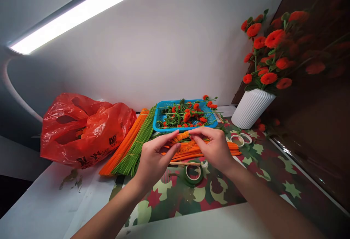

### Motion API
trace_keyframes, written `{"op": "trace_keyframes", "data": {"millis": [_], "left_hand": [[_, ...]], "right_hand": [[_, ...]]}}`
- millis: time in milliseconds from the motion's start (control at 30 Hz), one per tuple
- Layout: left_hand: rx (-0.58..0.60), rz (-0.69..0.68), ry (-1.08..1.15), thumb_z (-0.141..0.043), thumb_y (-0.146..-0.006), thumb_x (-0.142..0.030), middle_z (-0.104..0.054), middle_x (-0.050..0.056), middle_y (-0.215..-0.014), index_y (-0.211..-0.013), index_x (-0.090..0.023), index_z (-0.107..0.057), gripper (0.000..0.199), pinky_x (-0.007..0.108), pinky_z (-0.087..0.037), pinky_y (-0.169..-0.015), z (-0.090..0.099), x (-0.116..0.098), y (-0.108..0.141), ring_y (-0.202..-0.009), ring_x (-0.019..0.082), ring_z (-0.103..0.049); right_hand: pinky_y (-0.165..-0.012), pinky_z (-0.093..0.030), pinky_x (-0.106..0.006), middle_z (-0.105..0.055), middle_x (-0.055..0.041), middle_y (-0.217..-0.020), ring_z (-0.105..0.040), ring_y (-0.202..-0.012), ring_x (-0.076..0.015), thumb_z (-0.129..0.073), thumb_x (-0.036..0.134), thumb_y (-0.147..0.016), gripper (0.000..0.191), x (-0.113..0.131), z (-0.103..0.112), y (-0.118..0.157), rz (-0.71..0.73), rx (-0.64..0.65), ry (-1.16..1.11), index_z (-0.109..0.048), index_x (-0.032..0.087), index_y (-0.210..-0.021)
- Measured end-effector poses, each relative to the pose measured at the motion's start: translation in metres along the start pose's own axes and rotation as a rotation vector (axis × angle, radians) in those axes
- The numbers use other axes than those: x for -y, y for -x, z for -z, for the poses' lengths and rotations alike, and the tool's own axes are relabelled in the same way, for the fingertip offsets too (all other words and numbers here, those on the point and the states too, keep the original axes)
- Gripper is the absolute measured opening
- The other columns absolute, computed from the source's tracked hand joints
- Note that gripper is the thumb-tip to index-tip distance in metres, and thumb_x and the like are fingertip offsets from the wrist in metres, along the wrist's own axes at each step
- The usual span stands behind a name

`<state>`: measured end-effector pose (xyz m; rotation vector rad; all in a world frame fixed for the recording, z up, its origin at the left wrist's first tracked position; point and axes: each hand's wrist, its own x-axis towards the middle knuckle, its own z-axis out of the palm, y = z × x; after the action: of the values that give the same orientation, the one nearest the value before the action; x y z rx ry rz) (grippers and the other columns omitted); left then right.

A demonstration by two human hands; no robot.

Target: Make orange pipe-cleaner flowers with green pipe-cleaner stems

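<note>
An orange coiled pipe-cleaner piece (182, 137) is held up between both hands, over loose orange stems (188, 155). Its left end is between the thumb and fingers of my left hand (155, 157). The fingertips of my right hand (214, 148) pinch its right end. Just beyond the hands stands a blue basket (157, 117) with small orange flowers and green stems in it. A green tape roll (193, 181) lies below the hands, near a thin wooden stick (184, 163).
Bundles of orange (123, 144) and green stems (139, 144) lie left, beside a red plastic bag (90, 133). At right are two pale tape rings (237, 141) and a white vase (250, 109) of orange flowers. A lamp (90, 11) hangs above.
</note>
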<state>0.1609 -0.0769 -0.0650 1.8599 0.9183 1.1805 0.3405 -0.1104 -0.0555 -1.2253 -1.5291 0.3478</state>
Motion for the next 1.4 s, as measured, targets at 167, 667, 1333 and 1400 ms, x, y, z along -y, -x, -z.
{"op": "trace_keyframes", "data": {"millis": [167,667,1333,1400], "left_hand": [[-0.139,0.175,0.268,-0.076,-0.072,-0.027,-0.07,0.004,-0.095,-0.114,-0.021,-0.067,0.043,0.022,-0.058,-0.067,-0.009,-0.006,0.002,-0.076,0.014,-0.067],[-0.127,0.051,0.089,-0.068,-0.079,-0.023,-0.074,0.005,-0.083,-0.094,-0.018,-0.075,0.017,0.025,-0.056,-0.065,-0.008,0.006,0.002,-0.071,0.016,-0.068],[-0.157,0.165,0.207,-0.075,-0.073,-0.029,-0.071,0.005,-0.091,-0.111,-0.019,-0.067,0.04,0.026,-0.057,-0.072,-0.011,0.0,0.003,-0.08,0.016,-0.066],[-0.17,0.194,0.277,-0.075,-0.073,-0.029,-0.071,0.004,-0.087,-0.101,-0.018,-0.069,0.031,0.024,-0.057,-0.071,-0.012,-0.003,0.003,-0.078,0.015,-0.066]], "right_hand": [[-0.056,-0.054,-0.026,-0.071,-0.005,-0.072,-0.066,-0.062,-0.017,-0.063,0.026,-0.08,0.013,0.001,-0.008,0.001,-0.275,-0.116,-0.19,-0.07,0.015,-0.084],[-0.07,-0.054,-0.026,-0.072,-0.0059,-0.081,-0.068,-0.075,-0.0179,-0.053,0.006,-0.083,0.018,-0.003,0.001,0.003,0.201,-0.091,0.218,-0.068,0.017,-0.085],[-0.057,-0.052,-0.025,-0.07,-0.0038,-0.071,-0.065,-0.062,-0.0165,-0.061,0.023,-0.082,0.01,-0.003,0.001,-0.003,-0.188,-0.046,-0.053,-0.068,0.017,-0.081],[-0.057,-0.052,-0.025,-0.069,-0.0037,-0.071,-0.065,-0.062,-0.0163,-0.062,0.024,-0.081,0.009,-0.001,0.0,-0.002,-0.205,-0.053,-0.077,-0.066,0.016,-0.081]]}}
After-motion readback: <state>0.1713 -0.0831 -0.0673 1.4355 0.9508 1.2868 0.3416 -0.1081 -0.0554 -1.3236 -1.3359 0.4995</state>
